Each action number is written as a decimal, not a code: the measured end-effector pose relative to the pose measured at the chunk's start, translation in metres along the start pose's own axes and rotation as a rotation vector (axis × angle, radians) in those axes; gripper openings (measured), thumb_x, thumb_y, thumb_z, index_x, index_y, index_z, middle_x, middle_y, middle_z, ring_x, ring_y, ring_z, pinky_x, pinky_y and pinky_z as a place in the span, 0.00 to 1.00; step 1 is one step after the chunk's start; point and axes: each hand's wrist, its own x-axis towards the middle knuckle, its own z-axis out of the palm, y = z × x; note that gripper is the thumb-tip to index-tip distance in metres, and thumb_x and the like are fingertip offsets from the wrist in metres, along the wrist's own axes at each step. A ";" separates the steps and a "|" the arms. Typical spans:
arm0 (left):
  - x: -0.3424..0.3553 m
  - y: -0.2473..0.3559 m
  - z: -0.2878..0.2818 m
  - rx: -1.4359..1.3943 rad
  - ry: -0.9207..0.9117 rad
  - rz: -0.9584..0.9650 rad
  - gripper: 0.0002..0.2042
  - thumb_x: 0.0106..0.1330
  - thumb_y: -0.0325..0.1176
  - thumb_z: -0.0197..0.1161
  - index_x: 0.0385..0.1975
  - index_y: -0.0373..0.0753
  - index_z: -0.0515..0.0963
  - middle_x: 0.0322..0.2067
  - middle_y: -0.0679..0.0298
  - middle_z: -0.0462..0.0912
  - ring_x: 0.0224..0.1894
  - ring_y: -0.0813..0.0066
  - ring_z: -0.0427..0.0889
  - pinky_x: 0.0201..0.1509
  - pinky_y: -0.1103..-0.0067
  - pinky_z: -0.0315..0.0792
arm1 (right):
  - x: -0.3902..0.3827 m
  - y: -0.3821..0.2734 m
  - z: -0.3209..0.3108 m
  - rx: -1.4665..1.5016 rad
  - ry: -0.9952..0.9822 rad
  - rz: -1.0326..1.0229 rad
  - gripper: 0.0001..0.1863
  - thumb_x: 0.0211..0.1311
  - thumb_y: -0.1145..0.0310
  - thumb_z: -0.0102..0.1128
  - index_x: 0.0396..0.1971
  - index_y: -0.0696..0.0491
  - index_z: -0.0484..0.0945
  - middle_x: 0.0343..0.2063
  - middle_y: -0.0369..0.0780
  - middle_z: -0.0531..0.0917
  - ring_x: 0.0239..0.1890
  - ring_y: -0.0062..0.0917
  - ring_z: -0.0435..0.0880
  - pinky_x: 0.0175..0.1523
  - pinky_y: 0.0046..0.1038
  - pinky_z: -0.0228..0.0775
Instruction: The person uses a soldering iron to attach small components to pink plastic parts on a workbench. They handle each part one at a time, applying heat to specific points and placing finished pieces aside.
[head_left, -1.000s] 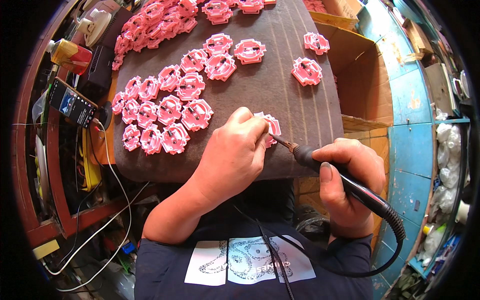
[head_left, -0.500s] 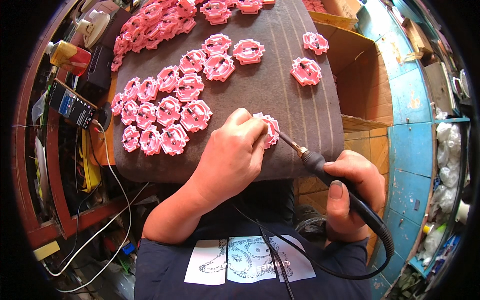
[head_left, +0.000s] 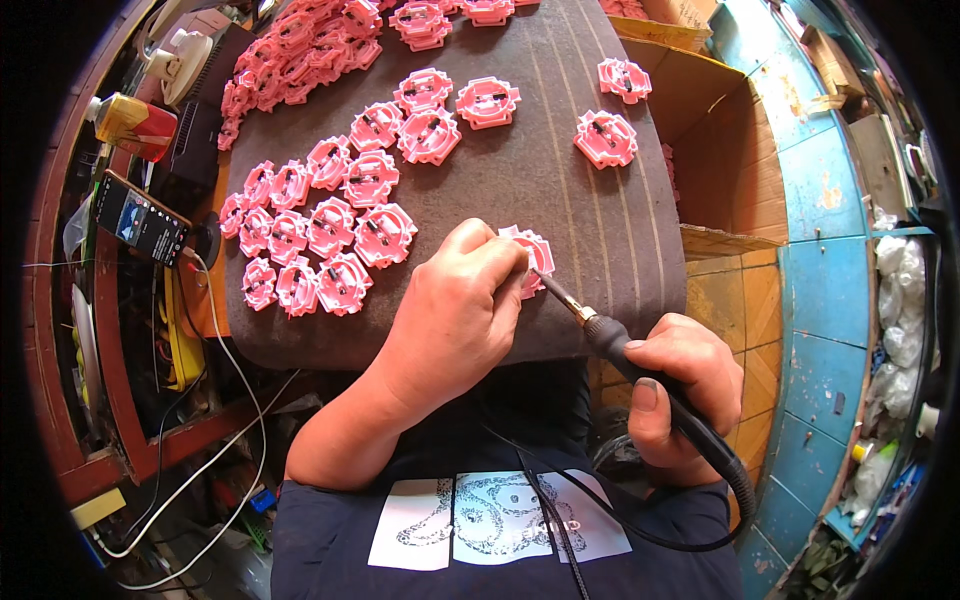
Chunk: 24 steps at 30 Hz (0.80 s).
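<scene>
My left hand (head_left: 450, 315) has thumb and fingers pinched on a pink plastic part (head_left: 531, 246) on the brown mat (head_left: 590, 220). My right hand (head_left: 680, 385) grips a black soldering iron (head_left: 607, 330), whose metal tip is angled into that part beside my left fingertips; what exactly the tip touches is too small to tell. Several similar pink parts (head_left: 383, 234) with small black pieces lie spread across the left half of the mat, two (head_left: 605, 140) at its right, and a dense pile (head_left: 300, 50) at the back left.
A phone (head_left: 141, 216) with cables, a bottle (head_left: 131, 126) and dark boxes are at the left. An open cardboard box (head_left: 735, 160) holding pink pieces stands right of the mat, beside blue tiles (head_left: 820, 380). A black cord hangs from the iron across my lap.
The soldering iron and my right hand have moved slightly down and to the left, with the tip still at the pink part. My left hand has shifted slightly left.
</scene>
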 end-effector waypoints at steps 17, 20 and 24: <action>0.000 0.001 0.000 -0.004 0.001 -0.013 0.04 0.64 0.18 0.66 0.36 0.32 0.81 0.33 0.54 0.77 0.34 0.57 0.80 0.40 0.69 0.74 | -0.011 0.002 -0.001 -0.006 0.117 0.004 0.13 0.60 0.71 0.68 0.41 0.64 0.82 0.26 0.45 0.83 0.20 0.33 0.78 0.28 0.33 0.72; 0.000 0.000 0.000 0.002 0.001 0.002 0.04 0.64 0.18 0.66 0.36 0.32 0.80 0.32 0.54 0.76 0.34 0.57 0.79 0.40 0.69 0.74 | -0.014 0.004 0.000 0.000 0.132 -0.004 0.14 0.61 0.71 0.68 0.42 0.65 0.82 0.28 0.46 0.84 0.21 0.33 0.79 0.28 0.33 0.72; 0.000 -0.001 -0.001 0.013 -0.015 -0.012 0.04 0.64 0.18 0.66 0.36 0.33 0.80 0.32 0.54 0.76 0.34 0.57 0.79 0.40 0.70 0.74 | -0.015 0.007 -0.001 0.009 0.127 -0.009 0.14 0.62 0.71 0.68 0.43 0.65 0.81 0.28 0.46 0.84 0.20 0.32 0.78 0.28 0.33 0.71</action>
